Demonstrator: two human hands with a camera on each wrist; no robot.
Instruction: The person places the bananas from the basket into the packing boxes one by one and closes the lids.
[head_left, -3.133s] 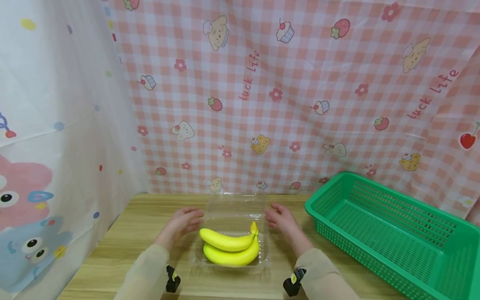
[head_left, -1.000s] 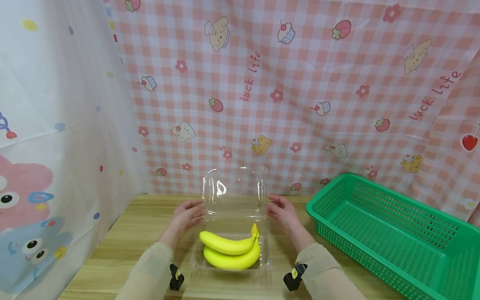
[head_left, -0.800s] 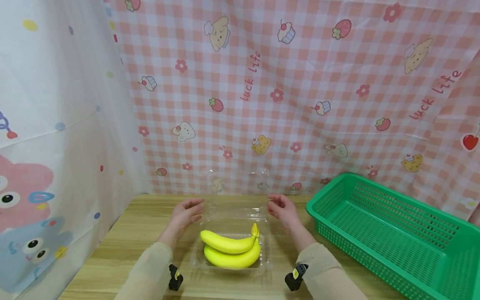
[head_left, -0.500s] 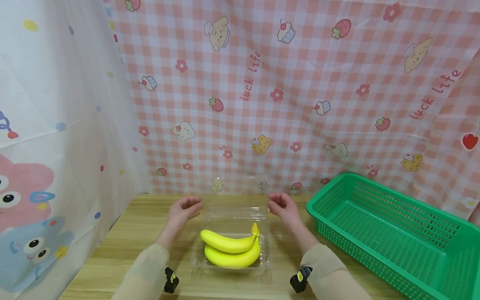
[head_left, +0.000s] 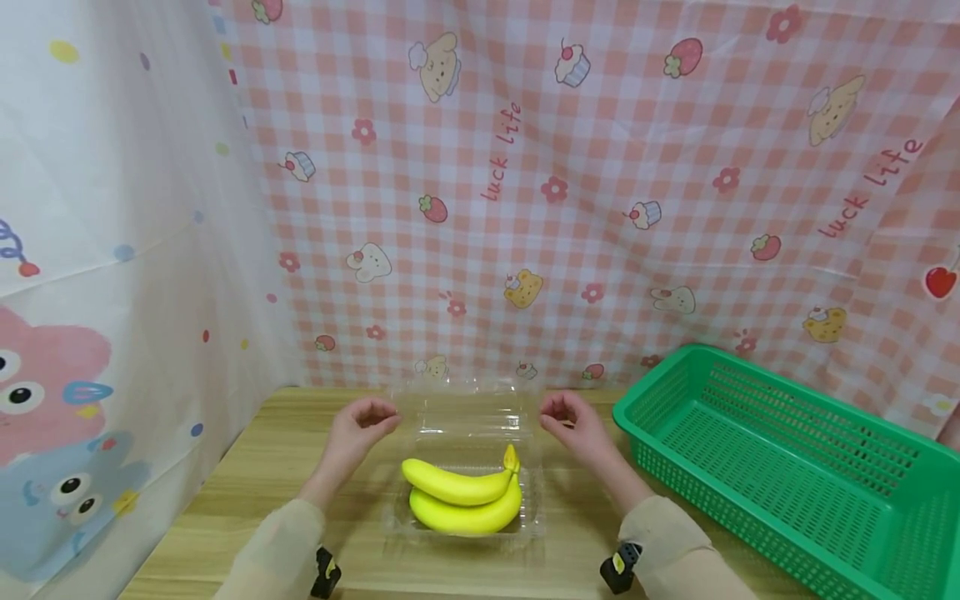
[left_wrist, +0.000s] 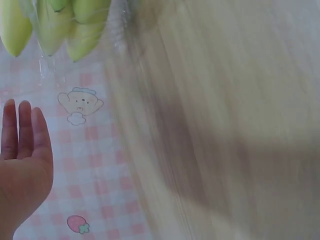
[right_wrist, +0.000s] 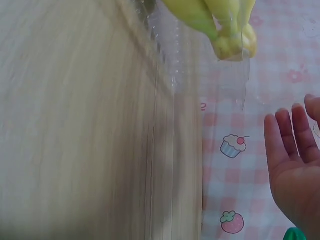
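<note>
A bunch of yellow bananas [head_left: 465, 500] lies in the base of a clear plastic clamshell box [head_left: 534, 521] on the wooden table. The box's lid [head_left: 472, 412] is folded back, away from me. My left hand [head_left: 360, 429] hovers off the lid's left side, its thumb and index finger near each other with a gap. Mirroring it on the right is my right hand [head_left: 581, 429], also apart from the lid. Both wrist views show several fingers fairly straight, touching nothing: left hand [left_wrist: 27, 165], right hand [right_wrist: 297, 170]. Bananas [left_wrist: 55, 25] show through plastic in the left wrist view.
A long green basket [head_left: 780, 467] with perforated walls stands at the right of the table, close to my right forearm. Behind the table hangs a pink checked cloth [head_left: 480, 233]; a white patterned cloth [head_left: 150, 333] covers the left side.
The lid stood raised about a second ago and has since sunk back toward the rear. Both hands have drawn slightly outward from its sides. The bananas and basket have stayed put.
</note>
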